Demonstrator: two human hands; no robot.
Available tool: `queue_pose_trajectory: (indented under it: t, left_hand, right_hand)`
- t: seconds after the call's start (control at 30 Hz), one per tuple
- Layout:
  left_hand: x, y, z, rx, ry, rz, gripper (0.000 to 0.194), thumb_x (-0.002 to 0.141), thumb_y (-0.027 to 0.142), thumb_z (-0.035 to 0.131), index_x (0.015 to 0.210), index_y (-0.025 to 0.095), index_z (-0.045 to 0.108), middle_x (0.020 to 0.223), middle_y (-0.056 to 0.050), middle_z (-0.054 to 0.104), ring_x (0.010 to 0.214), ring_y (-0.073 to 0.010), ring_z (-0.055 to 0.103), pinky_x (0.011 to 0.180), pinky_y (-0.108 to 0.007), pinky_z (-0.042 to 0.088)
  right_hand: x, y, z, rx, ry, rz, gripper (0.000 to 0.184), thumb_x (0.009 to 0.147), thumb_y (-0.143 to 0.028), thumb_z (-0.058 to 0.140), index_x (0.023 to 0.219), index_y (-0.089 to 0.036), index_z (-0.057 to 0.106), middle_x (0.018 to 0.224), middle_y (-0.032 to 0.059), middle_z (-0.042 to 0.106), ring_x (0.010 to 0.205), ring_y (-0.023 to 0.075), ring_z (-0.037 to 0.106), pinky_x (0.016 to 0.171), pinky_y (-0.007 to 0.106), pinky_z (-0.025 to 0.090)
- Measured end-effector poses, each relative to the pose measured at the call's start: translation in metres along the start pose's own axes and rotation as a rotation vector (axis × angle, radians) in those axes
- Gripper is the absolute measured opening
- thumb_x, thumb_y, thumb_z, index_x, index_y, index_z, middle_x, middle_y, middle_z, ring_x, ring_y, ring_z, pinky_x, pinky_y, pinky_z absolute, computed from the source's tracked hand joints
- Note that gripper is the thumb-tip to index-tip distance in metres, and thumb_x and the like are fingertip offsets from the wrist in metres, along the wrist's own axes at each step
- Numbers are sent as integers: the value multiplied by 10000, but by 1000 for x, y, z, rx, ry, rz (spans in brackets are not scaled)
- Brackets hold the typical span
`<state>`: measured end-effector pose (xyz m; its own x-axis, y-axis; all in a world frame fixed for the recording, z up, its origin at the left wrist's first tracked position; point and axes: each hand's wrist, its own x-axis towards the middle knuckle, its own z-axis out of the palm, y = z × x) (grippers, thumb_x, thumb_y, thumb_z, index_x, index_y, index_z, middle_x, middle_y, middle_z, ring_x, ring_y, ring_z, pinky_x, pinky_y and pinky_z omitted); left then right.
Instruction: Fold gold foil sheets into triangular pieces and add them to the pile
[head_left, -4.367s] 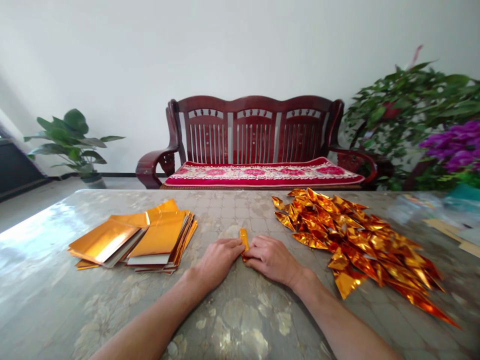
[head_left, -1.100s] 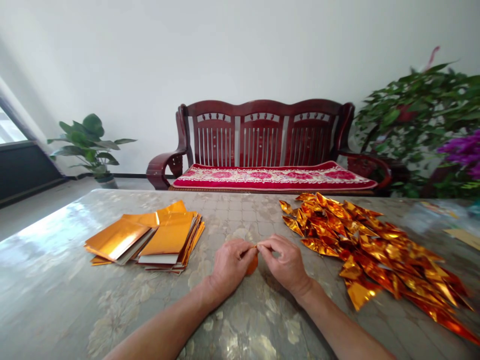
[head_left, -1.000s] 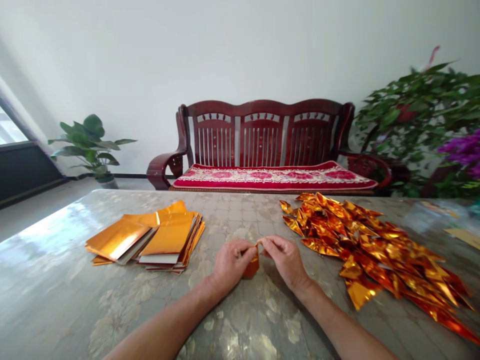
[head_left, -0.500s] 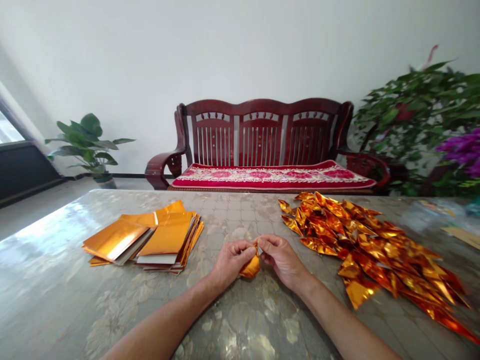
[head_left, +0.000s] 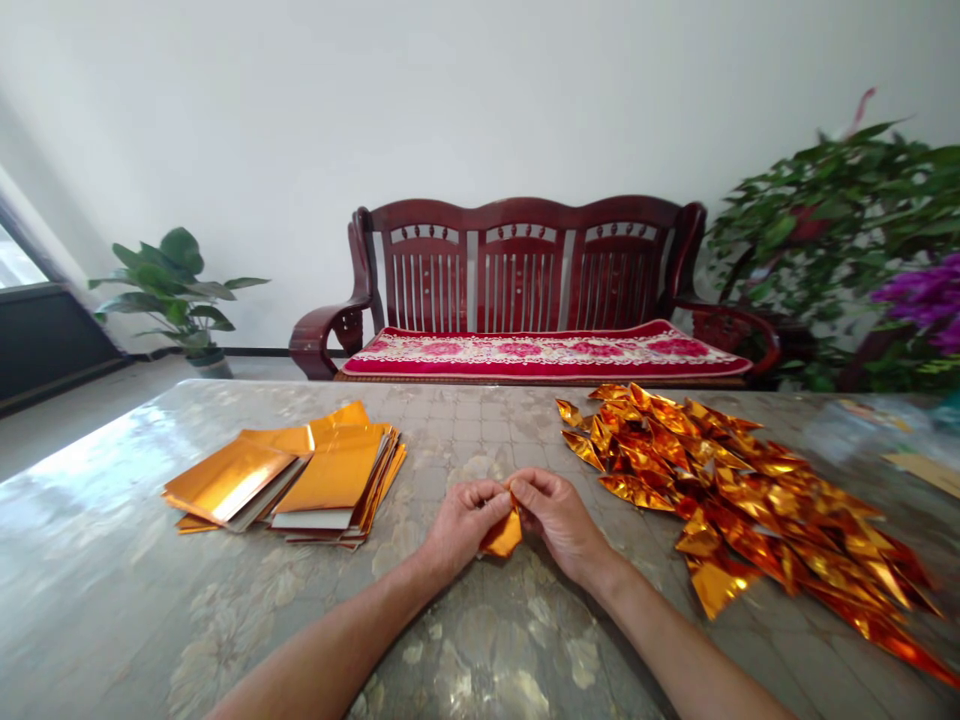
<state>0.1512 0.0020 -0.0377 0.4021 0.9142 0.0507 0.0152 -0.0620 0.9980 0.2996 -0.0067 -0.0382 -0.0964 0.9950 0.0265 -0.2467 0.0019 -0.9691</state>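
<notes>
Between my two hands, just above the table, is a small folded piece of gold foil paper (head_left: 502, 538). My left hand (head_left: 466, 520) is closed on its left side, thumb on top. The fingers of my right hand (head_left: 555, 512) pinch its upper right edge, and the two thumbs nearly meet there. Fingers cover much of the paper, so its full shape is hidden. Left of my hands lie stacks of flat gold foil sheets (head_left: 330, 470) with pale undersides. A large heap of folded gold foil pieces (head_left: 720, 470) spreads to the right.
The table (head_left: 480, 430) has a patterned, shiny cover. Clear plastic bags (head_left: 862, 425) and a tan flat piece (head_left: 926, 474) lie at its right side. Beyond the far edge stands a dark red wooden bench (head_left: 525, 270). Potted plants (head_left: 176, 280) flank it on both sides.
My right thumb and fingers have shifted slightly left, closer to the left thumb. The foil paper between my hands has turned a little, and its lower end looks more angular.
</notes>
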Motion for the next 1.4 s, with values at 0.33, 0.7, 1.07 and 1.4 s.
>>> queue_pose_trajectory:
  t: [0.33,0.7,1.07,1.4]
  left_hand:
    - [4,-7,-7,565,96,198,351,911,377,468,690,174,651,645,19,597,651,-127,536,606,-225,366]
    - [3,1,-6,626,176,199,251,838,336,553,698,185,695,692,4,688,685,-150,604,667,-245,410]
    - [8,-1,-12,373,143,128,248,855,314,539,873,169,739,822,-22,727,769,-165,641,705,-242,465]
    - [10,0,-40,277,-36,253,307,864,244,512,1048,164,744,839,-37,700,748,-147,603,727,-254,469]
  right_hand:
    - [2,7,-4,-607,176,-374,227,837,-370,580,714,-199,665,656,8,617,624,161,549,595,260,433]
    - [-1,5,-5,-726,219,-496,176,834,-300,570,696,-216,640,696,18,631,680,174,584,644,268,452]
    - [7,2,-18,-474,283,-235,284,791,-458,631,693,-192,626,521,-20,570,492,139,520,507,253,427]
    - [12,5,-27,-205,344,-121,439,691,-601,719,697,-178,603,499,-32,548,442,102,461,417,211,381]
